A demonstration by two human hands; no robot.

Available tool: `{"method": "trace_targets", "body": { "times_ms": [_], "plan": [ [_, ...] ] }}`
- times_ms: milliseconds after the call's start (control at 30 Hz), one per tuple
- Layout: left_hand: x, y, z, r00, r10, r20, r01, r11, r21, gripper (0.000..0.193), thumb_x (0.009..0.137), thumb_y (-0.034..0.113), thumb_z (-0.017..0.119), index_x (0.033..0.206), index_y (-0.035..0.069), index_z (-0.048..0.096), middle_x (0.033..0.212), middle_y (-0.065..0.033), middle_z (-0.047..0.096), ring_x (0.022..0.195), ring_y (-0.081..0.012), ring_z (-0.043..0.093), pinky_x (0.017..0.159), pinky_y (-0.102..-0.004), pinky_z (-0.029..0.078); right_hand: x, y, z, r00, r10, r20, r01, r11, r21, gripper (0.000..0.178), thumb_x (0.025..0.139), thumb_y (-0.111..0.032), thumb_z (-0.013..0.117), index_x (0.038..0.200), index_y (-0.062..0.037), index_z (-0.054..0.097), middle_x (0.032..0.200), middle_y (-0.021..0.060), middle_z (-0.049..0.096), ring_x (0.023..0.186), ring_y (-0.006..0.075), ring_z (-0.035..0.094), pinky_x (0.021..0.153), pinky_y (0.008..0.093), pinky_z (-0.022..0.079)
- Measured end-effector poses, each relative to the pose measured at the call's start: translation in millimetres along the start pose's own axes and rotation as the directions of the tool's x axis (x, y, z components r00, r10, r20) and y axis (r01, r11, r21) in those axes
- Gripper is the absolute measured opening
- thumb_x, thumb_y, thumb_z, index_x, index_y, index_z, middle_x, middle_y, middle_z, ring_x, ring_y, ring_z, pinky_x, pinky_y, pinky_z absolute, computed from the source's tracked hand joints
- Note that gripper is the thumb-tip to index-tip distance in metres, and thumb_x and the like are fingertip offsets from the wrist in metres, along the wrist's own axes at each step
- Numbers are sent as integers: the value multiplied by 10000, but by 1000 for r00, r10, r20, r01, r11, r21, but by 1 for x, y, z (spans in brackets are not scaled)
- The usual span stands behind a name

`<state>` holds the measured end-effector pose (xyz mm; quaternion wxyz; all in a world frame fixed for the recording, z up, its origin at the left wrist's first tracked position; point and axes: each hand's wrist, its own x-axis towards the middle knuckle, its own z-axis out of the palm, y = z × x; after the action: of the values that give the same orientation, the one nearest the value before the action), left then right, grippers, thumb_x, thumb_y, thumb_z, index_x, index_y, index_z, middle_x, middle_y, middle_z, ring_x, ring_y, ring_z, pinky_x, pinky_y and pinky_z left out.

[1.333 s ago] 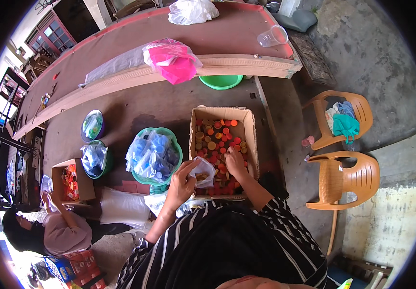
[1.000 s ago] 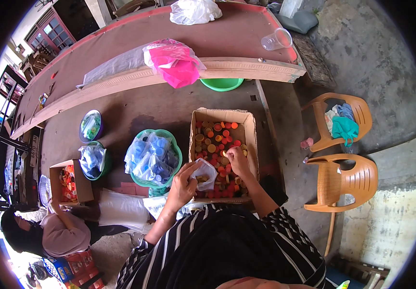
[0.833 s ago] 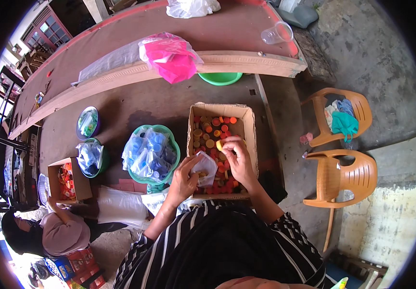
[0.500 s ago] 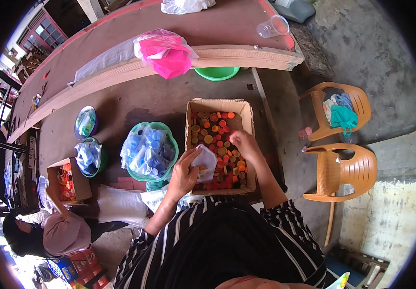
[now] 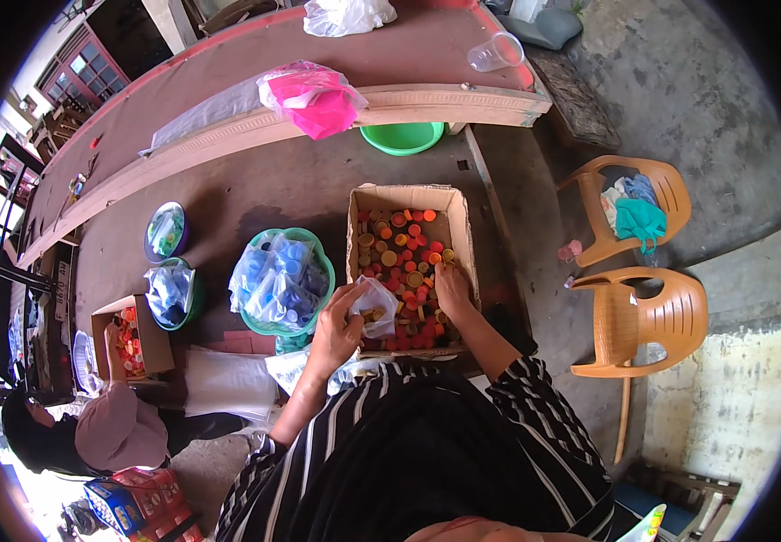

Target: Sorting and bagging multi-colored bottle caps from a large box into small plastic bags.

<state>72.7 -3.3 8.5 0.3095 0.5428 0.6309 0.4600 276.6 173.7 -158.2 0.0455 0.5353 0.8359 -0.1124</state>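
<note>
An open cardboard box point(image 5: 357, 221) full of loose bottle caps point(image 5: 397, 260), red, orange and gold-brown, stands in front of me. My left hand point(image 5: 340, 329) grips the edge of a clear plastic bag point(image 5: 381, 296) over the box's near left part. Some gold-brown caps show in the bottom of that bag. Inside the box on the right, my right hand point(image 5: 453, 291) is down among the caps, fingers bent together. What its fingertips hold is hidden.
Left of the box is a green basin point(image 5: 327, 262) of bagged blue caps, with smaller basins point(image 5: 195, 298) beyond. Flat plastic bags point(image 5: 228, 384) lie nearby. A co-worker point(image 5: 124, 425) reaches into another cap box point(image 5: 157, 339). A wooden beam point(image 5: 444, 104) crosses behind; plastic chairs point(image 5: 616, 325) stand right.
My right hand has moved slightly nearer and lower into the caps. The bag in my left hand has shifted a little left and its shape has changed. The co-worker's arm has moved over their box.
</note>
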Motion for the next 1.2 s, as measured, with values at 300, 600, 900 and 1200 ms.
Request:
{"method": "trace_targets", "body": {
  "times_ms": [300,600,900,1200],
  "plan": [
    [-19,-5,1,999,43,-25,-42,998,43,523,744,-67,438,1244,-39,587,1220,-179,598,681,-183,643,625,-291,510,-5,3,5,986,-166,-27,168,984,59,173,893,-16,546,1065,1,539,1133,177,573,1053,344,597,874,407,529],
    [-12,-2,7,994,93,-52,-95,995,-22,492,748,-34,474,1221,-38,606,1205,-219,601,786,-271,661,749,-323,518,9,26,28,970,-167,-175,174,984,28,222,914,-48,527,1127,3,564,1169,167,570,1115,343,576,898,415,522],
    [-6,5,6,1000,-10,22,10,1000,-11,516,762,8,464,1261,-22,591,1254,-217,587,777,-290,677,751,-357,532,6,11,26,964,-226,-137,234,971,45,215,836,40,571,1039,3,629,1116,198,590,976,348,632,818,438,548],
    [2,-12,9,999,38,23,-38,999,-26,512,770,21,463,1265,-21,587,1247,-215,588,684,-272,676,703,-366,541,17,30,38,985,-166,-36,170,956,238,222,782,104,599,964,-5,662,950,142,659,871,271,669,705,367,543]
  ]
}}
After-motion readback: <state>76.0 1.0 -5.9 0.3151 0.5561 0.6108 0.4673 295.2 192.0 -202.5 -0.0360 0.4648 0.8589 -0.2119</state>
